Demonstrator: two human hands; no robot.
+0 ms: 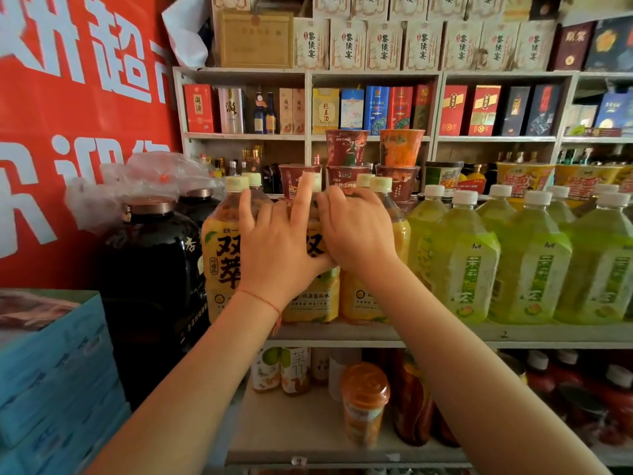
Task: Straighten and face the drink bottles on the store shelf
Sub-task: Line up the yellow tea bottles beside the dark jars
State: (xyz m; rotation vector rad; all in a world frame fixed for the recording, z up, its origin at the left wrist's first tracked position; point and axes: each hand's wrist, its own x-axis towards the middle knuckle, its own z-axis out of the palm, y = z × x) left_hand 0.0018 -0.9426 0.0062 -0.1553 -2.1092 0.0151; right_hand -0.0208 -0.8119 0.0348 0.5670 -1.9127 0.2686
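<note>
On the mid shelf (445,334), left of centre, stand the yellow-label tea bottles (219,255) w/ pale caps, front row approx three wide, more behind. Both hands are on the middle one (317,296): left hand (277,248) lies over its shoulder and label, fingers (305,197) spread and fairly straight, index reaching up by the cap; right hand (356,231) curls round the bottle's upper right side, fingers bent over the shoulder, so it looks like a grip there. Handling, my guess: big full PET bottles, so heavy-ish, walls stiff enough but a bit springy, shrink label smooth and prob. slippery; not fragile. Best hold is shoulder or neck for turning, w/ a flat palm on the body to steady; twisting in place beats lifting, since neighbours touch on both sides. Writing: left bottle label reads 统一 small at top, then large 双萃; the held bottle's label is mostly covered. Right of them, green tea bottles (462,265) w/ white caps, label 茉莉, rest too small to read. Far upper shelf: white boxes (347,46) marked 黎侯宴. Left wall: red banner (68,97) w/ big white chars, 超 legible.
</note>
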